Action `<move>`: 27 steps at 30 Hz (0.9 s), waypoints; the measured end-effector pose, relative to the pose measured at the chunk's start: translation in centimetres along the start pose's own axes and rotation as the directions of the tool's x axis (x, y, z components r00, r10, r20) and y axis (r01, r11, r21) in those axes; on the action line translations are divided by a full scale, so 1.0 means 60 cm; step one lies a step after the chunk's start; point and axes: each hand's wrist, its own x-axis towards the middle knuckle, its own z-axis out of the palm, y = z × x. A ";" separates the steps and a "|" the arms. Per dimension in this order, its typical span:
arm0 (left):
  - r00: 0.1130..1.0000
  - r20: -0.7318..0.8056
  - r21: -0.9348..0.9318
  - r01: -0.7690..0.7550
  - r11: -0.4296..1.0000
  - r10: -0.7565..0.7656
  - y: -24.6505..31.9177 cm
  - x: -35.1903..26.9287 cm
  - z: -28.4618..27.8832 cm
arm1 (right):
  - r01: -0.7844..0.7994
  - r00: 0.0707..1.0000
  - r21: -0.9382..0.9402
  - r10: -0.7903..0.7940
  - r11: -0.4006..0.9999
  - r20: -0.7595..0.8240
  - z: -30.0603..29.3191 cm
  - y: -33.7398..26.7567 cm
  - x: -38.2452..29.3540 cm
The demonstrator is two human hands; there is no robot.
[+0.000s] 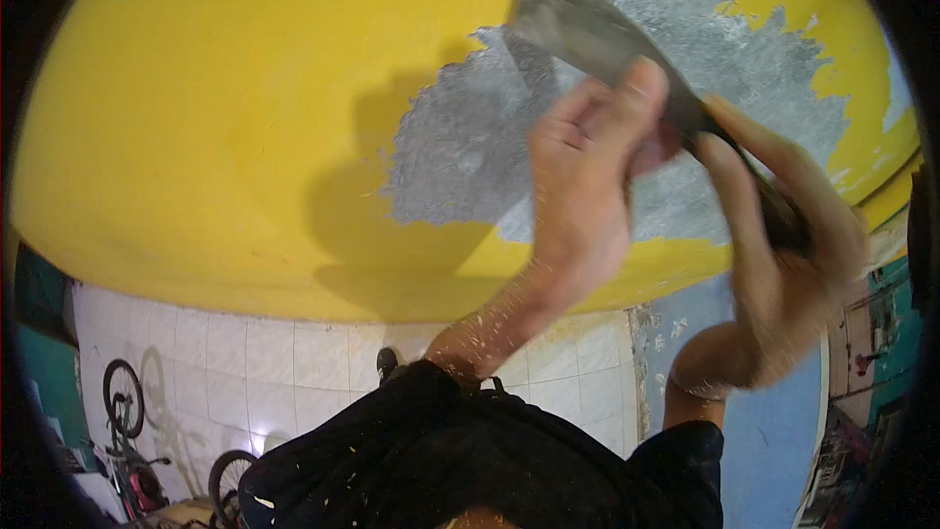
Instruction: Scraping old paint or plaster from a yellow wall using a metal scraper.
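Observation:
My right hand [778, 235] is closed around the dark handle of a broad metal scraper [587, 26], whose blade points up and to the left. My left hand [595, 154] pinches the lower edge of the blade, thumb on the near face. Behind both hands is a yellow painted wall [220, 88] with a large ragged grey patch [463, 139] where the paint is off. The blade's tip lies over the patch's upper left edge; whether it touches the wall cannot be told. Paint flecks cling to both forearms.
Pale floor tiles [272, 360] run below the wall. A bicycle [125, 411] stands at the lower left, with another wheel [228, 481] near my sleeve. A blue surface [771, 441] lies at the lower right, beside cluttered items at the rim.

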 end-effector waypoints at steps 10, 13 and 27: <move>0.991 -0.120 -0.043 0.054 0.998 -0.059 -0.017 -0.010 -0.030 | 0.075 0.992 -0.169 -0.056 0.983 0.111 0.025 0.029 0.006; 0.988 -0.015 -0.126 0.153 0.980 -0.156 -0.003 -0.028 0.050 | 0.213 0.968 -0.282 -0.240 0.935 -0.065 -0.026 -0.008 -0.021; 0.990 -0.143 -0.053 -0.011 0.999 0.004 0.014 -0.011 -0.057 | 0.207 0.949 -0.017 -0.197 0.978 0.246 0.075 0.032 0.026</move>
